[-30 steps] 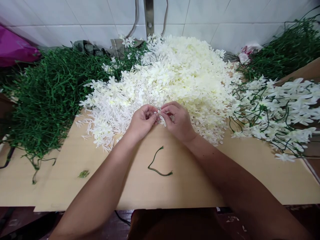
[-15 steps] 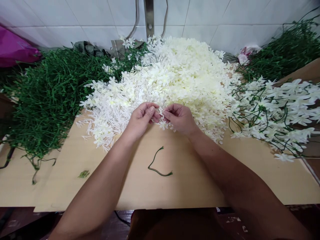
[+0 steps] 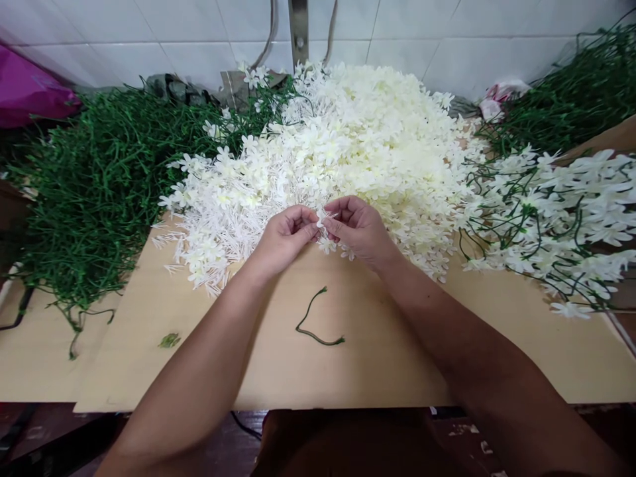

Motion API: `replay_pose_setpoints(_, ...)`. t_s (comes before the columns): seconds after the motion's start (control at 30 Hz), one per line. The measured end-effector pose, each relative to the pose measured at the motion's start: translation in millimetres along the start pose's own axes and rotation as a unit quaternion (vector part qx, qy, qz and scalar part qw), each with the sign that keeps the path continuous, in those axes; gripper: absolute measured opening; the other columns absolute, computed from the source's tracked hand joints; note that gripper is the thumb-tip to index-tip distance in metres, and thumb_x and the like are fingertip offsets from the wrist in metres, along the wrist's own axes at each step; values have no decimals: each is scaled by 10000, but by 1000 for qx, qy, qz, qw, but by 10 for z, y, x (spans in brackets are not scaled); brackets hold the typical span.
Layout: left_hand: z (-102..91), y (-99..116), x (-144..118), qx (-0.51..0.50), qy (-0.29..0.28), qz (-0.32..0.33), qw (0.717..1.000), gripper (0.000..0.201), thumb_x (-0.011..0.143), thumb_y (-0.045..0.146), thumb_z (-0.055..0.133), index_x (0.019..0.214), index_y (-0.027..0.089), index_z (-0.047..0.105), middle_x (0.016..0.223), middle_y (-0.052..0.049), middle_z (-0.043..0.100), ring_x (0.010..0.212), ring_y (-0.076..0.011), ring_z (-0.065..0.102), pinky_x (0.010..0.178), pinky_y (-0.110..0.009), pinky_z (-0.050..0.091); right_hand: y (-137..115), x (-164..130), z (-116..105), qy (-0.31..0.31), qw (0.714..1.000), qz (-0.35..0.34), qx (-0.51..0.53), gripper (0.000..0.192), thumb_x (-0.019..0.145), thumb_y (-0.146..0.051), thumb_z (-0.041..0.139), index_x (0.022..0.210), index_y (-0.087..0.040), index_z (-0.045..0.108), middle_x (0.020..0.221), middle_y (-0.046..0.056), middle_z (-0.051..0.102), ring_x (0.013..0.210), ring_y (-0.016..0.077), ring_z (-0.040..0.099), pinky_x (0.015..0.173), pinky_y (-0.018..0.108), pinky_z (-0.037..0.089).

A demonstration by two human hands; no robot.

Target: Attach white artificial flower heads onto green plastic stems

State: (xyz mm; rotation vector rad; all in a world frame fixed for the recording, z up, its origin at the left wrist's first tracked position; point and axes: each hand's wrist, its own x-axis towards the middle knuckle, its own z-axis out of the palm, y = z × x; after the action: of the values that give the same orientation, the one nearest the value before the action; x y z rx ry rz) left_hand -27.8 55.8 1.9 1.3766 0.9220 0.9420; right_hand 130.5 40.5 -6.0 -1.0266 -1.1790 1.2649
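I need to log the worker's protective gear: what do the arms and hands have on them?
Nothing: the left hand and right hand are bare, no gloves, rings or watch visible. Both forearms are uncovered up to the picture's edge, no sleeves showing.

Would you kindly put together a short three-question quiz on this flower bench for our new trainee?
1. True or false: the loose green stem on the board lies nearer the person than both hands do.
2. What do the left hand and right hand pinch between their fingertips?
A. a small white flower
B. a green stem
C. a pink bag
3. Fill in: the finished sprays of white flowers on green stems lie to the person's ____.

Key
1. True.
2. A; both hands meet on it at the near edge of the white flower heap.
3. Right; the big pile of bare green stems lies on the left.
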Motion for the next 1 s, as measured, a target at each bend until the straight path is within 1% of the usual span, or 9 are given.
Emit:
replay_pose_setpoints(0.2, -46, 75, -29, 42, -79, -14, 996, 102, 717, 236, 653, 739, 166, 582, 638, 8, 572, 607, -104, 515, 601, -237, 404, -69, -99, -21, -33, 999, 4, -30, 375, 629, -444, 815, 741, -181, 572, 569, -64, 540, 514, 67, 499, 494, 220, 420)
replay_pose_setpoints(0.3, -80, 118, -65, 154, -139, -19, 978, 146, 761, 309, 628, 746, 168, 592, 643, 6, 555, 596, -110, 490, 570, -241, 362, -104, -218, -102, -25, 998, 8, -48, 368, 656, -451, 795, 760, -182, 566, 566, -63, 536, 498, 72, 493, 490, 229, 422)
replay_pose_setpoints(0.37, -80, 174, -110, 271, -196, -20, 942, 175, 789, 337, 605, 731, 172, 603, 643, 5, 556, 588, -112, 481, 560, -245, 339, -121, -328, -185, -18, 999, 18, -47, 385, 659, -478, 788, 763, -189, 556, 568, -64, 540, 495, 74, 504, 501, 234, 444)
replay_pose_setpoints(0.47, -13, 273, -215, 431, -259, -38, 864, 155, 775, 331, 628, 737, 182, 619, 735, -4, 613, 647, -129, 524, 585, -256, 331, -132, -519, -309, -19, 998, 50, -33, 436, 636, -542, 791, 749, -193, 555, 584, -55, 554, 512, 79, 530, 529, 244, 480)
replay_pose_setpoints(0.53, 60, 306, -303, 499, -251, -65, 827, 144, 755, 323, 654, 755, 186, 608, 788, -7, 629, 676, -143, 535, 588, -265, 318, -130, -637, -371, -31, 996, 81, -31, 457, 607, -558, 807, 735, -189, 570, 606, -40, 571, 533, 85, 542, 548, 252, 493)
replay_pose_setpoints(0.6, 123, 286, -396, 532, -219, -74, 815, 118, 769, 291, 634, 759, 186, 581, 781, -10, 620, 673, -150, 525, 584, -275, 305, -118, -723, -409, -41, 993, 105, -29, 456, 581, -549, 828, 711, -185, 586, 615, -31, 577, 549, 88, 542, 564, 255, 494)
replay_pose_setpoints(0.7, 156, 176, -526, 526, -174, -38, 831, 36, 794, 190, 553, 759, 186, 546, 768, -14, 598, 687, -152, 516, 608, -277, 324, -82, -784, -429, -42, 993, 112, -4, 440, 573, -530, 839, 696, -181, 601, 617, -26, 589, 568, 87, 538, 589, 254, 490)
replay_pose_setpoints(0.83, 128, 11, -654, 456, -119, 7, 882, 58, 813, 182, 525, 756, 187, 522, 728, -2, 560, 666, -136, 488, 622, -264, 343, -13, -783, -413, -38, 993, 106, 36, 431, 566, -506, 843, 709, -176, 607, 621, -26, 610, 572, 82, 542, 594, 248, 482)
replay_pose_setpoints(1.0, 223, -82, -695, 218, -45, -7, 975, 134, 815, 269, 584, 773, 172, 502, 654, 31, 495, 579, -92, 428, 556, -223, 346, 57, -746, -368, -53, 994, 85, 50, 424, 541, -472, 853, 709, -184, 591, 592, -38, 604, 554, 85, 541, 587, 257, 481)
